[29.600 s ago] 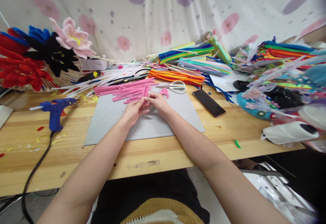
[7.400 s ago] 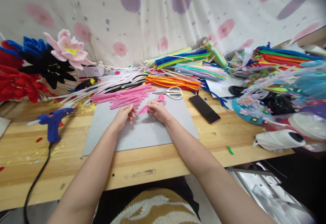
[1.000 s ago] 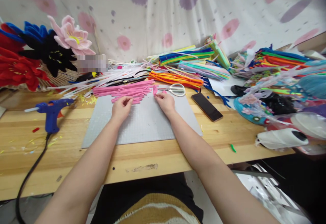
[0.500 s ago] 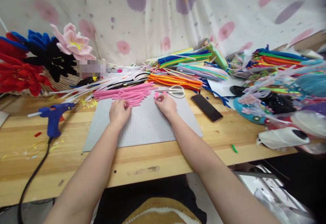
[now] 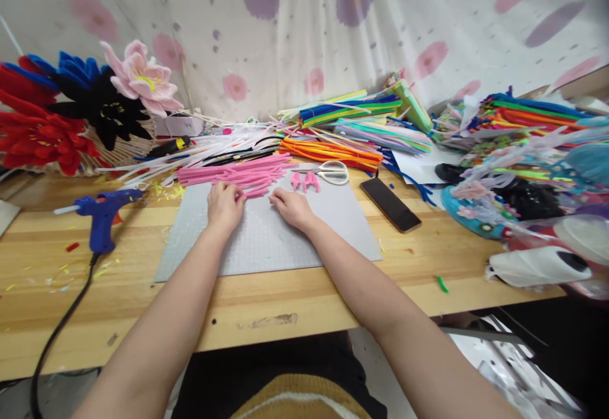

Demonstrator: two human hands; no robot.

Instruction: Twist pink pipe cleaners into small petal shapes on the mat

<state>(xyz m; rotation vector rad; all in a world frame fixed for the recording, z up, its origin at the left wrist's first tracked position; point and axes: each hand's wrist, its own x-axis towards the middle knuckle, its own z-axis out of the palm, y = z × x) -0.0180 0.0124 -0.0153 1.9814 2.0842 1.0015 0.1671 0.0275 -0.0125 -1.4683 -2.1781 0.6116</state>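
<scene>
My left hand [image 5: 225, 206] is closed at the near edge of the pink pipe cleaners [image 5: 233, 172], with its fingertips on the end of a pink one. My right hand [image 5: 291, 206] lies low over the grey cutting mat [image 5: 271, 247], its fingers pressed together; whatever they may hold is too small to tell. Two small folded pink pieces [image 5: 310, 181] rest on the mat beyond the right hand. Just behind them lie scissors with white handles [image 5: 334, 172].
A phone [image 5: 391, 204] lies right of the mat. On the left are a blue glue gun [image 5: 102, 216] with a black cord and fuzzy flowers [image 5: 140, 79]. Bundles of coloured pipe cleaners [image 5: 352, 111] line the back. A white roll [image 5: 537, 265] sits at the right.
My right hand has moved left and toward me, away from the small pink pieces, which now lie uncovered near the scissors. My left hand has stayed by the pink pipe cleaners.
</scene>
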